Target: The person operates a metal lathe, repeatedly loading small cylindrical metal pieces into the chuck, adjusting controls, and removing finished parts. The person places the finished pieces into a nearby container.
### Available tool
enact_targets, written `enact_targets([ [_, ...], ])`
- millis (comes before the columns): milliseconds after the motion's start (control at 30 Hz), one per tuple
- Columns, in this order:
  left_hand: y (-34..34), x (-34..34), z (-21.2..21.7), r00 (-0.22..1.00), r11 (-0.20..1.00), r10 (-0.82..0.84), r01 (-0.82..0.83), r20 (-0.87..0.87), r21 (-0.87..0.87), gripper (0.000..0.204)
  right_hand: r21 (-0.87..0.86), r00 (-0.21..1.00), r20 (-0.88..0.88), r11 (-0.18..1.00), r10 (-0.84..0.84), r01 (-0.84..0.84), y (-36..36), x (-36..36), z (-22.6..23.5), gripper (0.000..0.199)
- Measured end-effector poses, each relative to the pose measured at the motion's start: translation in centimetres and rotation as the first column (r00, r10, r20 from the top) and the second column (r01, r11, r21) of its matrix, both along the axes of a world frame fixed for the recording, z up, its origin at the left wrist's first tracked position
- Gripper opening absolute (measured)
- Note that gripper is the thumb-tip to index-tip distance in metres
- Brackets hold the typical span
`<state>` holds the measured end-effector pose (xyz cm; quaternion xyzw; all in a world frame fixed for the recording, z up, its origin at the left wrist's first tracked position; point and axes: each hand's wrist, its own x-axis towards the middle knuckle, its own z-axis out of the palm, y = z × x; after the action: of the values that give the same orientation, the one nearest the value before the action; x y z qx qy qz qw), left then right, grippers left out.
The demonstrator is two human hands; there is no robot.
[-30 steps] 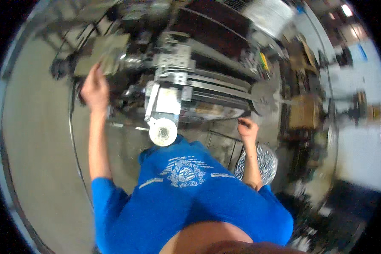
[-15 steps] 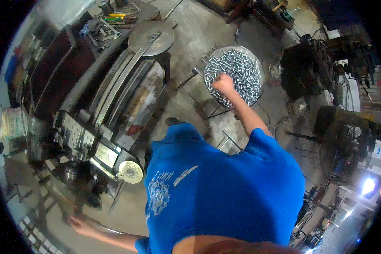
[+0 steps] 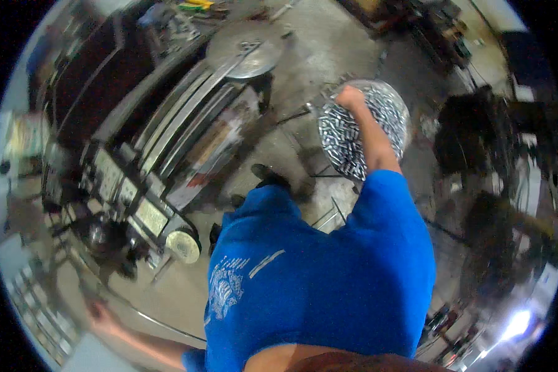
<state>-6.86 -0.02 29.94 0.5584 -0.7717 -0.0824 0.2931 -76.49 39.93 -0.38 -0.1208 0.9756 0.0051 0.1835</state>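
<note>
Right hand is over the tray, likely rimmed to retain loose pins. Left hand extends outward; neither grip is discernible.

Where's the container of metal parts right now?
In the head view, the container sits right of centre, beneath the right hand and right of the grey disc.

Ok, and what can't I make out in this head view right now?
- Head view: whether the right hand holds anything; its fingers are turned from the camera and blurred.
- Head view: whether the left hand holds anything; blur smears its fingers.
- Head view: the metal pieces directly beneath the right forearm; the arm covers them.
</note>
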Motion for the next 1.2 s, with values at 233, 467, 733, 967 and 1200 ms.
enact_targets([
  [233, 4.5, -2.0, -1.4, 0.99, 0.954, 0.136, -0.136, 0.019, 0.266, 0.03, 0.019, 0.916, -0.027, 0.916, 0.4, -0.4, 3.8, -5.1, -6.5, 0.034],
  [467, 10.0, -0.9, -3.5, 0.953, 0.899, 0.28, -0.22, -0.111, 0.379, 0.026, -0.352, 0.969, -0.215, 0.915, 0.126, -0.197, 0.8, 0.2, 2.1, 0.031],
  [733, 10.2, -14.0, -7.3, 0.956, 0.798, -0.203, 0.288, -0.214, 0.53, 0.027, -0.925, 0.582, -0.222, 0.02, 0.782, -0.38, -17.5, 21.5, 12.2, 0.044],
  [967, 10.5, -16.8, -7.0, 0.891, 0.773, -0.275, 0.428, -0.36, 0.468, 0.029, -0.826, 0.087, -0.462, -0.392, 0.883, -0.405, -24.7, 36.2, 21.7, 0.041],
  [1200, 10.6, -13.0, -9.5, 0.805, 0.786, -0.121, 0.435, -0.581, 0.439, 0.023, -0.782, -0.06, -0.416, -0.391, 0.907, -0.485, -26.6, 39.8, 22.8, 0.033],
])
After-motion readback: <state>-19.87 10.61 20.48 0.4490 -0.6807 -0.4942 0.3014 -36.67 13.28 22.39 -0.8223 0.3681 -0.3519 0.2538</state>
